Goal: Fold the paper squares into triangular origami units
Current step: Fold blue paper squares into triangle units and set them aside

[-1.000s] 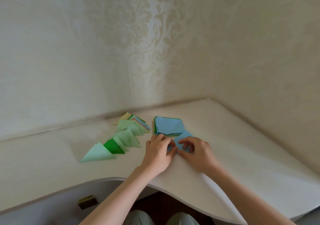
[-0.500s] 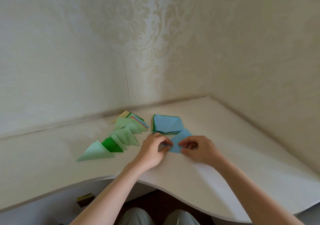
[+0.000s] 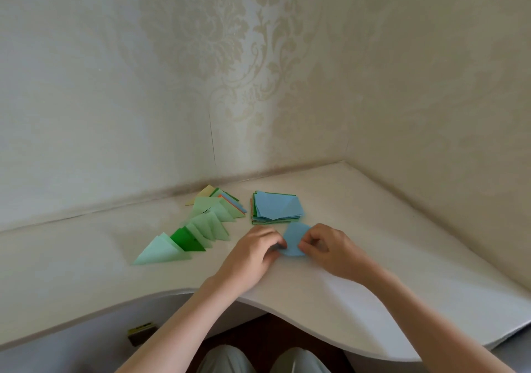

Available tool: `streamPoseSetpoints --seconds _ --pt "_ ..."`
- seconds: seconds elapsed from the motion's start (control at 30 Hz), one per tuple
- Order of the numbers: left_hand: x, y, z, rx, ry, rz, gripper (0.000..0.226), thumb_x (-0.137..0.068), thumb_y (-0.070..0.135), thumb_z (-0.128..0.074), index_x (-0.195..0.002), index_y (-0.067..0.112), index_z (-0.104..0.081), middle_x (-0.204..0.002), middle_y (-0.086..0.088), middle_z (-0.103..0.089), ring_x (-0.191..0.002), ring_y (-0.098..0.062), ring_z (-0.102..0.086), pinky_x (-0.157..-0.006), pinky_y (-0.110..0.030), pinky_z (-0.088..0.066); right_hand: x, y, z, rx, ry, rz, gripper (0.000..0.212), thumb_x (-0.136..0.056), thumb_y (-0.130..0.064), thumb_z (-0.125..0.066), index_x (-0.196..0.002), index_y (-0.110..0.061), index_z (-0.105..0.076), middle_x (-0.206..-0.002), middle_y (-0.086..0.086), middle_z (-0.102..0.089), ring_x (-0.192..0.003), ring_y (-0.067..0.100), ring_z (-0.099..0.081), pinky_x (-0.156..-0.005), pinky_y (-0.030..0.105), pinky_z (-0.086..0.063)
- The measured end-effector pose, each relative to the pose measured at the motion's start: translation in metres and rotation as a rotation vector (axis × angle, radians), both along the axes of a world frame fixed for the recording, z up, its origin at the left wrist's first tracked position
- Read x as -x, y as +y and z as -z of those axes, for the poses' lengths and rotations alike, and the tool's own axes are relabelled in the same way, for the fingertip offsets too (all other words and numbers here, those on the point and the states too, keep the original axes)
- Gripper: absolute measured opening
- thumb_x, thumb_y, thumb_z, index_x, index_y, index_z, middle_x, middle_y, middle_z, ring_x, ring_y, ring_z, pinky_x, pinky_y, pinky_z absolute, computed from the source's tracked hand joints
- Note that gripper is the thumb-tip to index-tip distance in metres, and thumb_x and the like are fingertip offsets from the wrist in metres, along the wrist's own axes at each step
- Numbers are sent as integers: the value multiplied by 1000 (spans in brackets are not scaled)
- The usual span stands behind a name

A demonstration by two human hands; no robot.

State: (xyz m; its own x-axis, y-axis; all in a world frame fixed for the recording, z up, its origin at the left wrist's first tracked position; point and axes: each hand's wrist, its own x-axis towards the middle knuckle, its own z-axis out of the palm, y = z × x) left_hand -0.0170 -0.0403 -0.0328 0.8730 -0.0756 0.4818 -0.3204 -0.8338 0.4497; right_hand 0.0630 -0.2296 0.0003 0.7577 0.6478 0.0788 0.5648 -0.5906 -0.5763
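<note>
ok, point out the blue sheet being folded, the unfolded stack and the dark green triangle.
blue sheet (image 3: 293, 239): head view, bare middle between hands.
unfolded stack (image 3: 275, 204): head view, top blue sheet.
dark green triangle (image 3: 186, 240): head view, exposed face.

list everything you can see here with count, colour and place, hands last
blue paper piece: one, light blue, on the desk between both hands
paper square stack: one stack, blue on top with green and orange edges, behind the hands
folded triangles: a row, count unclear, mostly light green, one dark green, left of the stack
desk: one, cream white, in the wall corner
small dark object: one, below the desk edge, too small to identify
left hand: pinches the piece's left edge
right hand: pinches the piece's right edge
</note>
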Motion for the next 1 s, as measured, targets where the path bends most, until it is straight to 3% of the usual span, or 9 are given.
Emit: streamPoseSetpoints --seconds 0.13,0.2,0.4,0.5,0.63,0.77,0.87,1.0 --pt "1 -5 1 -39 -21 6 7 -83 12 -67 -88 18 -67 -88 10 -62 -88 -11 -54 -77 -27 -45 1 -11 11 -120 -58 -29 14 -78 -27 -74 -89 -24 -66 -90 -12 -64 -84 4 -60 -81 24 -48" --pt "1 -6 0 -31 -26 -6 5 -84 15 -68 -88 18 -68 -86 10 -63 -86 -10 -54 -75 -25 -45 3 -18 14 -129 -101 -69 11 -80 -34 -68 -89 -28 -68 -95 -16 -64 -89 3 -60 -84 27 -48" --pt "-2 -12 -2 68 5 -67 11 -86 19 -67 -97 19 -65 -87 6 -63 -78 -7 -53 -74 -22 -42 8 -19 26 -48 -233 9 38 -74 -63 -51 -87 -32 -70 -103 -19 -61 -98 8 -56 -89 35 -44" --pt "-6 -13 2 141 35 -115 23 -85 23 -68 -107 21 -60 -82 7 -57 -69 -3 -51 -69 -20 -40 9 -8 29 -86 -242 136 30 -79 -55 -57 -79 -27 -69 -96 -14 -61 -95 13 -57 -85 34 -42" --pt "-13 -20 4 99 12 -199 36 -85 27 -69 -116 18 -55 -81 10 -54 -79 -14 -54 -74 -32 -42 9 3 32 -49 -273 203 22 -85 -44 -62 -76 -25 -66 -93 -10 -58 -94 15 -53 -80 32 -38" --pt "-17 -27 6 46 5 -264 39 -85 33 -68 -119 18 -54 -86 11 -49 -88 -16 -50 -75 -31 -33 7 4 31 -79 -269 219 25 -81 -49 -65 -69 -27 -61 -86 -11 -53 -86 14 -52 -75 31 -41" --pt "-20 -27 10 60 22 -270 40 -83 32 -69 -118 20 -54 -90 10 -51 -92 -15 -48 -74 -30 -30 4 4 31 -100 -202 246 24 -75 -52 -69 -77 -29 -63 -87 -11 -51 -85 11 -50 -78 30 -42" --pt "-22 -21 8 154 70 -270 33 -82 25 -72 -111 23 -58 -90 10 -55 -93 -14 -47 -80 -31 -37 -2 5 29 -61 -58 232 25 -74 -38 -75 -95 -31 -62 -94 -11 -51 -87 7 -46 -86 28 -40"
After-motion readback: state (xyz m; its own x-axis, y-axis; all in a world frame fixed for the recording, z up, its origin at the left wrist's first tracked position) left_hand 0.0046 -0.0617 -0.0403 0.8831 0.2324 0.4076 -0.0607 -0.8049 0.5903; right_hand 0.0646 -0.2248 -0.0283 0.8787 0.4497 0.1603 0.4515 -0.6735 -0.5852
